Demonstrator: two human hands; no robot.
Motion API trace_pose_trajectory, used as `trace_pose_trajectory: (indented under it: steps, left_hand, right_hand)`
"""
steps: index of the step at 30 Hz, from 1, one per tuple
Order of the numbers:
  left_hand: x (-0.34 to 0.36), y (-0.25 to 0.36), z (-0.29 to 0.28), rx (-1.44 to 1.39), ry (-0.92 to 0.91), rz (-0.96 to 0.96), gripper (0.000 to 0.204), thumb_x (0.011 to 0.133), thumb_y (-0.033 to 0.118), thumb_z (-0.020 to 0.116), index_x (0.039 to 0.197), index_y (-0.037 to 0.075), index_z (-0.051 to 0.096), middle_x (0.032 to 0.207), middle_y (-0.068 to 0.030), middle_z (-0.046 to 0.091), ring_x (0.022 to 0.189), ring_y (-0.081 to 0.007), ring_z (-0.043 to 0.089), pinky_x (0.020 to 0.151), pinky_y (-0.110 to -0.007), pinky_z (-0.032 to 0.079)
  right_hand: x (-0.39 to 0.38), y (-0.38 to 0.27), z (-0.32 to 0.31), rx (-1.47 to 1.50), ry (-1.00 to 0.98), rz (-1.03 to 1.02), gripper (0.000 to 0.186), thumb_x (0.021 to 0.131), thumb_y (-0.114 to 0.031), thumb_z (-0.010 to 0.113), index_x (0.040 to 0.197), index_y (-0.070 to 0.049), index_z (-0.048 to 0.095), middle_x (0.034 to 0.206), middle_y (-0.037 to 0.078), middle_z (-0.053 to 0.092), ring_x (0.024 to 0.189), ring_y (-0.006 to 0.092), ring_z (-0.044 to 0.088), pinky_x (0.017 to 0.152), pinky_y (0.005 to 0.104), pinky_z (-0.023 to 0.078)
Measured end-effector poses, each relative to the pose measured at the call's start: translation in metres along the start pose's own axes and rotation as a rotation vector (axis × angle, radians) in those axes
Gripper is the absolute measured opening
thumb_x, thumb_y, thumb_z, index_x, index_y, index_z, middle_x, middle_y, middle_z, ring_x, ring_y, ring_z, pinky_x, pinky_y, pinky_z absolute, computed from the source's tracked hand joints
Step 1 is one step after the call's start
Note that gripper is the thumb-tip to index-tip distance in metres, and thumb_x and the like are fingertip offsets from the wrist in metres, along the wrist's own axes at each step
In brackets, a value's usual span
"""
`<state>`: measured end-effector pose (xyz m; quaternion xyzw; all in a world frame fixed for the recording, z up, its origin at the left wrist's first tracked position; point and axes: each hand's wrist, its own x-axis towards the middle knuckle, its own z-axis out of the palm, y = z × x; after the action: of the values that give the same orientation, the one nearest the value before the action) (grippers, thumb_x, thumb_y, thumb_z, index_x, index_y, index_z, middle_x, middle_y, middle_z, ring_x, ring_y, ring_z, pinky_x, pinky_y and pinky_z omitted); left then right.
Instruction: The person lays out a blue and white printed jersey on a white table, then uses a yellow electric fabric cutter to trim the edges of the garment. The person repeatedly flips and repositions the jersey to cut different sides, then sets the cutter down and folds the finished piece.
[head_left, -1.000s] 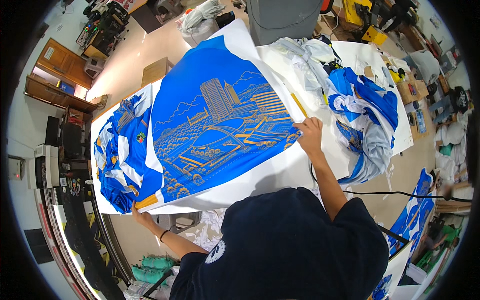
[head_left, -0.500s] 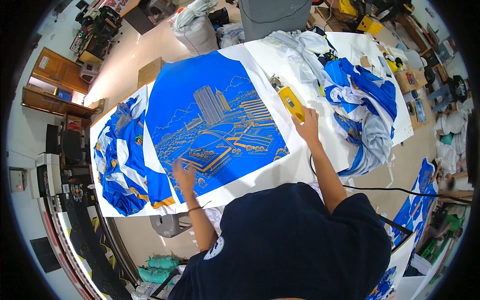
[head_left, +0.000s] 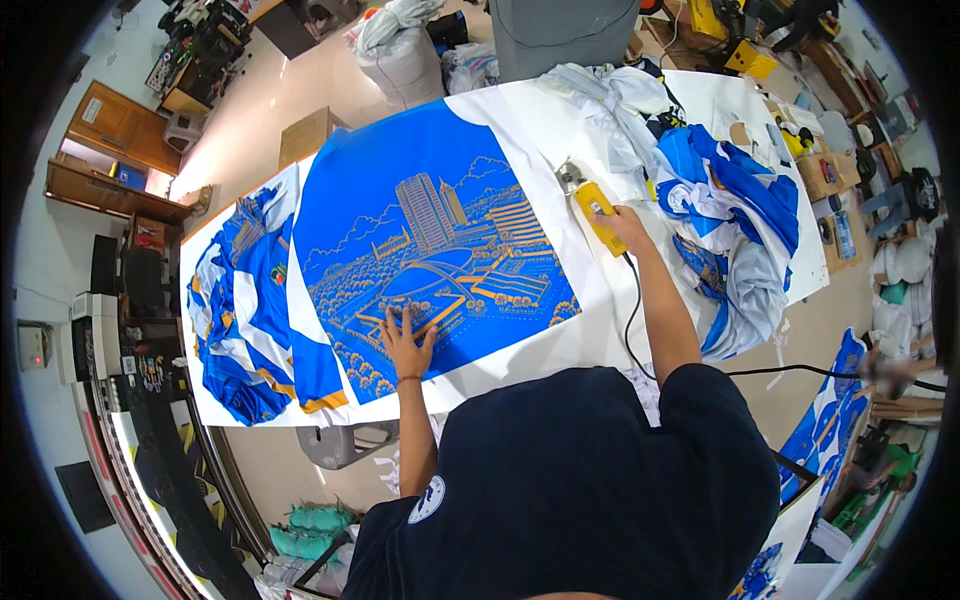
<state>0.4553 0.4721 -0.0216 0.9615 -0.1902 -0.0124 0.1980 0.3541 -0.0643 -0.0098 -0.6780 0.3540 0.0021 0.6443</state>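
two hands busy over the white counter (head_left: pixel 700 95), and here's the picture: the left hand (head_left: pixel 407 342) is unclenched, fingers fanned across the lower part of a blue printed panel (head_left: pixel 385 190), which lies spread mid-counter, orange buildings sprawling over it. across to the other side, the right hand (head_left: pixel 624 232) has a firm wrap round a yellow power tool (head_left: pixel 598 214), metal head pointing away from the person, right of the panel and apart from it, black cord (head_left: pixel 637 310) trailing back. crumpled blue-and-white fabric (head_left: pixel 245 310) flanks the panel's left, another heap (head_left: pixel 735 215) off right!
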Motion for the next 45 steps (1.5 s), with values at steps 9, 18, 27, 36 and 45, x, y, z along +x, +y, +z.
trace_pose_trajectory:
  steps: [9, 18, 27, 36, 45]
  left_hand:
    - [-0.034, -0.029, 0.001, 0.054, -0.055, -0.228, 0.093, 0.082, 0.063, 0.072, 0.157, 0.021, 0.038, 0.167, -0.0187, 0.018, 0.152, -0.0492, 0.011, 0.118, -0.067, 0.014]
    - [-0.035, -0.011, -0.005, 0.107, -0.183, -0.326, 0.120, 0.070, 0.080, 0.071, 0.163, 0.022, 0.020, 0.168, -0.0239, 0.001, 0.153, -0.0497, -0.005, 0.115, -0.074, 0.000]
    - [-0.080, 0.001, -0.010, 0.100, -0.280, -0.398, 0.131, 0.067, 0.078, 0.074, 0.164, 0.022, 0.006, 0.167, -0.0263, -0.012, 0.151, -0.0534, -0.012, 0.108, -0.081, 0.001]
    - [-0.113, 0.008, -0.015, 0.101, -0.333, -0.434, 0.138, 0.065, 0.076, 0.078, 0.164, 0.018, 0.001, 0.164, -0.0332, -0.012, 0.147, -0.0608, -0.011, 0.108, -0.082, 0.003]
    - [-0.133, 0.005, -0.027, 0.149, -0.395, -0.493, 0.146, 0.060, 0.078, 0.080, 0.163, 0.019, -0.004, 0.163, -0.0351, -0.012, 0.145, -0.0657, -0.003, 0.112, -0.078, 0.007]
  right_hand:
    - [-0.143, 0.018, 0.020, 0.358, 0.199, -0.020, 0.047, 0.077, -0.009, 0.082, 0.113, 0.000, 0.053, 0.090, 0.012, 0.068, 0.069, 0.0211, 0.069, 0.059, 0.0332, 0.059]
    - [-0.230, 0.067, 0.039, 0.146, 0.188, 0.180, 0.045, 0.073, -0.003, 0.082, 0.111, -0.001, 0.058, 0.086, 0.010, 0.067, 0.067, 0.0211, 0.068, 0.061, 0.0355, 0.058]
    - [-0.283, 0.092, 0.042, -0.105, 0.342, 0.126, 0.054, 0.067, -0.016, 0.084, 0.112, 0.003, 0.062, 0.095, 0.012, 0.069, 0.083, 0.0214, 0.068, 0.075, 0.0356, 0.056]
    - [-0.329, 0.092, 0.049, -0.522, 0.462, 0.102, 0.078, 0.064, -0.026, 0.084, 0.131, 0.000, 0.056, 0.118, 0.023, 0.066, 0.112, 0.0380, 0.063, 0.097, 0.0437, 0.050]
    - [-0.362, 0.122, 0.048, -0.700, 0.433, 0.059, 0.073, 0.064, -0.027, 0.084, 0.126, 0.001, 0.057, 0.115, 0.022, 0.062, 0.111, 0.0410, 0.059, 0.097, 0.0482, 0.048]
